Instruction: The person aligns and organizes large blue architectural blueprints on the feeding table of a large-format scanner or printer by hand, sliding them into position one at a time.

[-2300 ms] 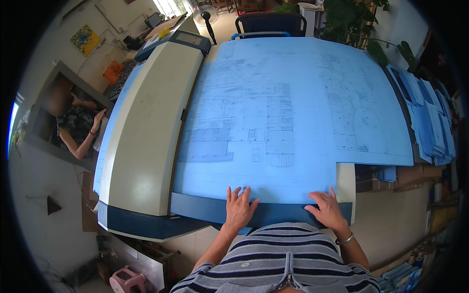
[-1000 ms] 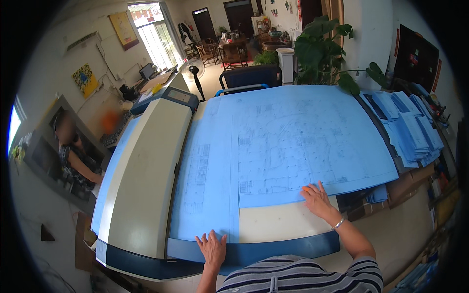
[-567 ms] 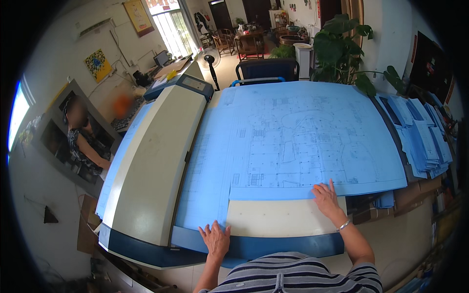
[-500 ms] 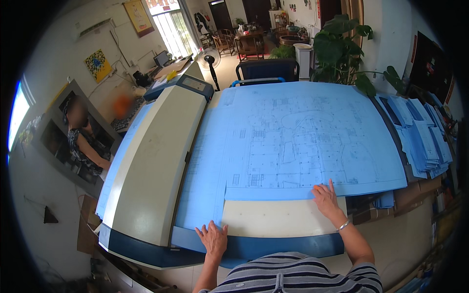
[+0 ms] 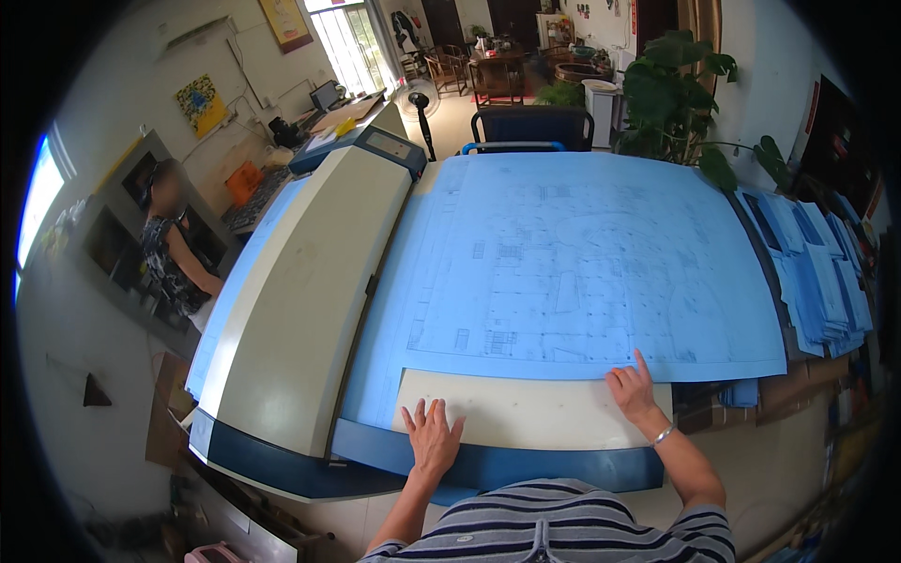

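Note:
A large blueprint sheet [image 5: 601, 244] with fine line drawings covers most of the table of a wide printing machine [image 5: 291, 281]. At its near edge is my right hand [image 5: 633, 389], index finger stretched forward and the other fingers loosely bent, touching the border. My left hand [image 5: 434, 439] has its fingers spread over the cream table surface [image 5: 535, 413], just right of a strip of blue paper [image 5: 371, 385] beside the machine's cover. Nothing shows in the left hand. Whether my right thumb is under the sheet is hidden.
Folded blueprints [image 5: 817, 272] lie stacked at the right. A dark chair [image 5: 533, 129] stands beyond the far edge, with a leafy plant [image 5: 666, 94] to its right. Another person [image 5: 178, 253] stands left of the machine. A dark blue rim [image 5: 526, 466] runs along the table front.
My left hand has shifted right, off the blue paper and over the cream surface. The near left corner of the sheet has moved left towards the machine's cover. My right hand stays at the near edge.

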The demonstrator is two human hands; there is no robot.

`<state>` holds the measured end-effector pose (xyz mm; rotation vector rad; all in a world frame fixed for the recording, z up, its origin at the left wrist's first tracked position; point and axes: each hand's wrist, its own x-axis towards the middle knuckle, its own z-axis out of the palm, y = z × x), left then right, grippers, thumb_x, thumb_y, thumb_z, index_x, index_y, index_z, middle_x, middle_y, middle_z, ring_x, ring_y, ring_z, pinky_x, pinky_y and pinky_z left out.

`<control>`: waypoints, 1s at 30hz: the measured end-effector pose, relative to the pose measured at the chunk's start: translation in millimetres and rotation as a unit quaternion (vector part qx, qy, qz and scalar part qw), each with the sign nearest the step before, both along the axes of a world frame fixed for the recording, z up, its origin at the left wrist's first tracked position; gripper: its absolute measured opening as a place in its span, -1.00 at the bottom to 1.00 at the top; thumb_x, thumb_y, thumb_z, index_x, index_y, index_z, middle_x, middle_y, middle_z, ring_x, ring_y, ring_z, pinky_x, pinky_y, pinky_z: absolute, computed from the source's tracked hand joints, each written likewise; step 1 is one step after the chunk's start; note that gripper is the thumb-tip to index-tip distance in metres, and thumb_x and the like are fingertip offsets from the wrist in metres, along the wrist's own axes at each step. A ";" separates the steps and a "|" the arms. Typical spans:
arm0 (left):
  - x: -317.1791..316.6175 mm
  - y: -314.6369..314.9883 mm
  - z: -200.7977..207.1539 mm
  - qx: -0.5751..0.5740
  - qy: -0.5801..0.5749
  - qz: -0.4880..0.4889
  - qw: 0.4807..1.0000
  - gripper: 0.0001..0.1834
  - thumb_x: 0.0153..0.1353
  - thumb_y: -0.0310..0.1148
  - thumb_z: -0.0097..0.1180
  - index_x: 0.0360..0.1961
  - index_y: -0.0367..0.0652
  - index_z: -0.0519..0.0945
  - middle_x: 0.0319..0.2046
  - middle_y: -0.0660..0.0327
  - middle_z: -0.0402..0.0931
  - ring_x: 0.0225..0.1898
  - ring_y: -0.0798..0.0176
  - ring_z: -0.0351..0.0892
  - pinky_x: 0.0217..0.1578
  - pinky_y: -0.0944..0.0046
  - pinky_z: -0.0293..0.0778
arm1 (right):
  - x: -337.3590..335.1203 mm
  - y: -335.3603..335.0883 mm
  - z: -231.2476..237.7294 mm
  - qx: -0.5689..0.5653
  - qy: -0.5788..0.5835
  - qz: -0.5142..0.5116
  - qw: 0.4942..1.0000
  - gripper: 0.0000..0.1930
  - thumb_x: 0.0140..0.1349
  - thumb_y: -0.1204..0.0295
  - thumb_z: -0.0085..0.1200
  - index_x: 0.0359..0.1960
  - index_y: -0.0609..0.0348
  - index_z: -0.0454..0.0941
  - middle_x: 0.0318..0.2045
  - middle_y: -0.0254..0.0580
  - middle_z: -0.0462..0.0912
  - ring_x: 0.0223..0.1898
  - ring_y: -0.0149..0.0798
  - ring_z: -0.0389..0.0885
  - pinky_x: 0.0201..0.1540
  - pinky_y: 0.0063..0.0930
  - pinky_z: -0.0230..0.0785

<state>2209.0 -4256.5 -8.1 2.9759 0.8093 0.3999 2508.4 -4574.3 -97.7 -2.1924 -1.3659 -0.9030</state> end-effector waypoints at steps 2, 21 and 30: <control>9.1 6.4 2.9 0.021 -0.014 -0.024 0.999 -0.39 0.39 -0.07 0.24 0.27 -0.33 0.50 0.29 -0.01 0.53 0.47 -0.22 0.26 0.53 -0.38 -0.18 | 1.3 4.8 -3.0 0.006 0.075 -0.021 0.997 -0.93 0.13 0.55 0.21 -0.35 0.10 0.61 -0.40 -0.26 0.58 -0.28 -0.19 0.60 0.44 0.19 0.31; 75.5 104.6 -28.8 0.161 -0.037 -0.223 0.961 -0.79 0.27 -0.48 0.11 -0.09 -0.26 0.61 0.02 0.04 0.68 0.18 -0.07 0.64 0.36 -0.19 0.36 | -40.3 -7.2 14.7 0.038 0.226 -0.014 0.973 -0.87 0.16 0.58 0.10 -0.36 0.07 0.69 -0.31 -0.26 0.74 -0.22 -0.09 0.72 0.29 0.09 0.47; 12.9 83.7 -6.2 0.053 -0.008 -0.148 0.988 -0.79 0.24 -0.46 0.05 -0.21 -0.20 0.71 -0.09 0.08 0.76 -0.01 -0.06 0.74 0.03 -0.07 0.61 | -83.7 -22.8 25.4 -0.030 0.365 0.055 0.929 -0.80 0.23 0.56 0.13 -0.21 0.05 0.76 -0.19 -0.26 0.80 -0.11 -0.03 0.74 0.31 0.08 0.45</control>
